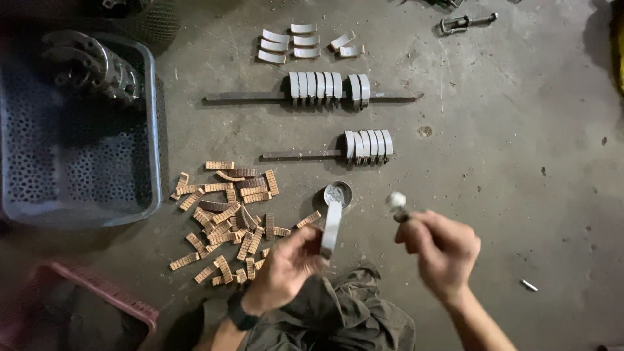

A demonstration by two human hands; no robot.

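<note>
Left hand pinches a curved grey metal shoe upright by its near end, face turned toward the right hand, which is closed on a small brush with a pale blob at its tip, likely so the shoe face is easy to coat; small open tin sits just beyond, within reach; brown lining strips heaped left of it; finished-looking shoes hang on two metal bars farther off, loose ones beyond; grey perforated crate far left; floor is rough stained concrete, dim light
</note>
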